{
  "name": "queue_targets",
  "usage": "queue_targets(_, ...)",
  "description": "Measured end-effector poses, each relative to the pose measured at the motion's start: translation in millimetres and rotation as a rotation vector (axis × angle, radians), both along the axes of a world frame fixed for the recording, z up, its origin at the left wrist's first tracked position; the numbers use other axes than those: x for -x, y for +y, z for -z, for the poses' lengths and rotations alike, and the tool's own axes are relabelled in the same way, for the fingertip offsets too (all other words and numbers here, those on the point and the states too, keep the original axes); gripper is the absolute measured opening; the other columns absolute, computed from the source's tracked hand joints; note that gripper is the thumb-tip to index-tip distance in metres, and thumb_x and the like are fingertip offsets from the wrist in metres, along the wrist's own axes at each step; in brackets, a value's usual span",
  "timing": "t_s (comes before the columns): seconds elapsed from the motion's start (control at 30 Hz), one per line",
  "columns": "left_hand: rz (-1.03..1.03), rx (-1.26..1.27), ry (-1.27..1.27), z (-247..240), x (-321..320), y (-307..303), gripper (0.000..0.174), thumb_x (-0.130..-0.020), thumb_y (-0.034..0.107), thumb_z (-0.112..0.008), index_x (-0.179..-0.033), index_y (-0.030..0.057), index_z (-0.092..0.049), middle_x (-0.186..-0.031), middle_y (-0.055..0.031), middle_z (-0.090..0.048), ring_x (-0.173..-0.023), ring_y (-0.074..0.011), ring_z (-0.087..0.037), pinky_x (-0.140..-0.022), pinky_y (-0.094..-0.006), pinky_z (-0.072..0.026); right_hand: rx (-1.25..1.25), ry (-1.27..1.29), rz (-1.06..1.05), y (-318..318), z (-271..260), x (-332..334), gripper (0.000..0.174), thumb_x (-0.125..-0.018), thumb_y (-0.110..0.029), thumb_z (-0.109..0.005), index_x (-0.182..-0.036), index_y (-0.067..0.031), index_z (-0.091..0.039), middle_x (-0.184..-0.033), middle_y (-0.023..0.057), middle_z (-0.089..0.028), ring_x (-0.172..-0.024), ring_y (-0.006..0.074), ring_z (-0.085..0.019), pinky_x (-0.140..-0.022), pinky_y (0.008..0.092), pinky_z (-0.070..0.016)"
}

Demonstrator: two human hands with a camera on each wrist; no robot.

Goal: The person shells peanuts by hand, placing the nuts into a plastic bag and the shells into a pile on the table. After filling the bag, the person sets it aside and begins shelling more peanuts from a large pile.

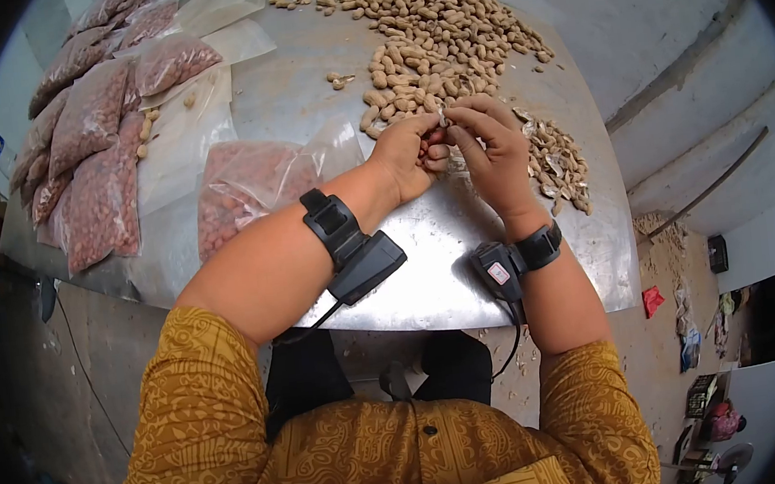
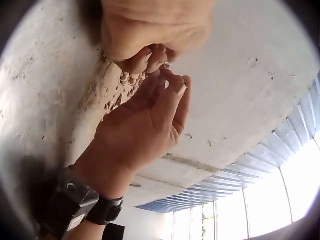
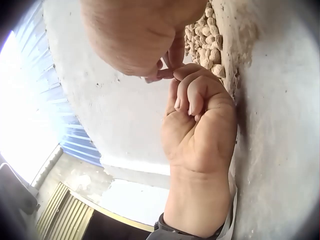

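Note:
Red peanut kernels (image 1: pixel 428 148) lie in the curled fingers of my left hand (image 1: pixel 398 159). Its thumb and forefinger come up to a small pale peanut shell (image 1: pixel 442 117), which my right hand (image 1: pixel 496 149) pinches between thumb and forefinger. Both sets of fingertips meet there, just in front of a heap of unshelled peanuts (image 1: pixel 433 37). In the left wrist view the right hand (image 2: pixel 137 132) reaches up to the left fingertips. The right wrist view shows the left hand (image 3: pixel 200 120) with its fingers bent inward; the kernels are hidden there.
Broken shells (image 1: pixel 555 162) lie right of the hands on the metal table (image 1: pixel 409 268). A clear bag of red kernels (image 1: pixel 247 188) rests by the left forearm. Several more filled bags (image 1: pixel 95 111) are piled at the far left, beside flat plastic bags (image 1: pixel 194 121). A wall (image 1: pixel 656 29) stands behind.

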State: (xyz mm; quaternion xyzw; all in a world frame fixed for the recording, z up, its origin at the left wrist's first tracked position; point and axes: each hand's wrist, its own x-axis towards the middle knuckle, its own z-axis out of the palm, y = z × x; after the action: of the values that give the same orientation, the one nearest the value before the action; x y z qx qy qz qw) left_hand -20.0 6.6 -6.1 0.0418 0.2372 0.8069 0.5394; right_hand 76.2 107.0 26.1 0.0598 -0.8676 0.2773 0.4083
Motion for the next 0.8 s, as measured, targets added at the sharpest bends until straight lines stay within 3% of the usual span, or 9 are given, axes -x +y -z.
queue_targets(0.1,0.0,0.017,-0.026,-5,-3,-1,0.016,-0.09,0.018,-0.045,-0.078,0.0065,-0.048,-0.066,-0.0026,-0.047,-0.046,-0.007,-0.036,-0.038,-0.0189,-0.0262,-0.04,-0.009,-0.033,2,-3,-1,0.017,-0.078,0.001,-0.059,-0.094,-0.0023,-0.063,-0.095,0.0065,-0.058,-0.079,0.0144,-0.059,-0.071,0.0254,-0.0486)
queue_targets(0.2,0.037,0.039,-0.037,-10,-5,-2,0.016,-0.09,0.017,-0.045,-0.077,0.0075,-0.046,-0.064,-0.0002,-0.044,-0.045,-0.0048,-0.033,-0.037,-0.0174,-0.0249,0.314,-0.118,-0.109,3,-1,-4,0.017,-0.078,-0.001,-0.06,-0.095,-0.0022,-0.063,-0.101,0.0061,-0.057,-0.079,0.0132,-0.059,-0.07,0.0248,-0.0476)
queue_targets(0.3,0.111,0.036,0.019,-7,-3,-2,0.013,-0.09,0.016,-0.044,-0.08,0.0085,-0.046,-0.067,-0.0012,-0.046,-0.044,-0.0041,-0.033,-0.036,-0.0166,-0.0242,0.469,-0.16,-0.153,9,-1,-3,0.017,-0.079,-0.005,-0.061,-0.096,-0.0023,-0.064,-0.096,0.0049,-0.06,-0.075,0.0106,-0.057,-0.066,0.0225,-0.0468)
queue_targets(0.4,0.144,0.051,0.138,-6,-8,-2,0.01,-0.09,0.015,-0.043,-0.083,0.0091,-0.048,-0.069,-0.0019,-0.047,-0.043,-0.0039,-0.032,-0.035,-0.0159,-0.0238,0.702,-0.426,-0.203,11,-7,-8,0.019,-0.081,-0.007,-0.061,-0.099,-0.0032,-0.063,-0.092,0.0025,-0.062,-0.07,0.0076,-0.055,-0.063,0.0212,-0.0452)
queue_targets(0.5,0.156,0.073,0.172,-6,-9,-2,0.009,-0.091,0.015,-0.044,-0.09,0.0086,-0.05,-0.068,-0.0019,-0.048,-0.042,-0.004,-0.031,-0.035,-0.016,-0.0235,0.711,-0.386,-0.194,15,-9,-10,0.016,-0.081,-0.009,-0.061,-0.095,-0.0019,-0.064,-0.077,-0.0002,-0.062,-0.065,0.0072,-0.053,-0.059,0.0196,-0.0434)
queue_targets(0.6,0.124,0.065,0.16,-7,-8,-4,0.013,-0.091,0.017,-0.045,-0.097,0.0061,-0.051,-0.067,-0.0016,-0.048,-0.041,-0.0044,-0.031,-0.036,-0.0171,-0.0232,0.699,-0.264,-0.079,26,-7,-11,0.016,-0.079,-0.012,-0.063,-0.093,-0.0038,-0.065,-0.076,0.0009,-0.062,-0.063,0.0078,-0.052,-0.058,0.0212,-0.0434)
queue_targets(0.7,0.059,0.071,0.185,-6,-6,-4,0.017,-0.091,0.017,-0.045,-0.101,0.0038,-0.05,-0.067,-0.0015,-0.048,-0.041,-0.0049,-0.031,-0.037,-0.0181,-0.023,0.31,-0.212,0.29,51,-11,-16,0.016,-0.076,-0.013,-0.063,-0.091,-0.0065,-0.067,-0.075,0.0021,-0.061,-0.065,0.0093,-0.053,-0.059,0.0233,-0.0443)
queue_targets(0.73,0.046,0.071,0.187,-7,-6,-4,0.017,-0.092,0.017,-0.045,-0.101,0.0031,-0.05,-0.066,-0.0015,-0.048,-0.041,-0.005,-0.031,-0.037,-0.0184,-0.023,-0.007,-0.138,0.458,55,-14,-18,0.017,-0.074,-0.015,-0.062,-0.089,-0.0092,-0.067,-0.077,0.0041,-0.062,-0.068,0.0127,-0.056,-0.065,0.0267,-0.0451)
queue_targets(0.8,0.011,0.058,0.196,-8,-6,-5,0.018,-0.092,0.016,-0.045,-0.101,0.0023,-0.05,-0.066,-0.0016,-0.049,-0.041,-0.0053,-0.032,-0.037,-0.0188,-0.0235,0.219,-0.121,0.351,54,-14,-18,0.017,-0.077,-0.016,-0.059,-0.09,-0.0075,-0.066,-0.085,0.0054,-0.061,-0.077,0.0154,-0.055,-0.07,0.0285,-0.0443)
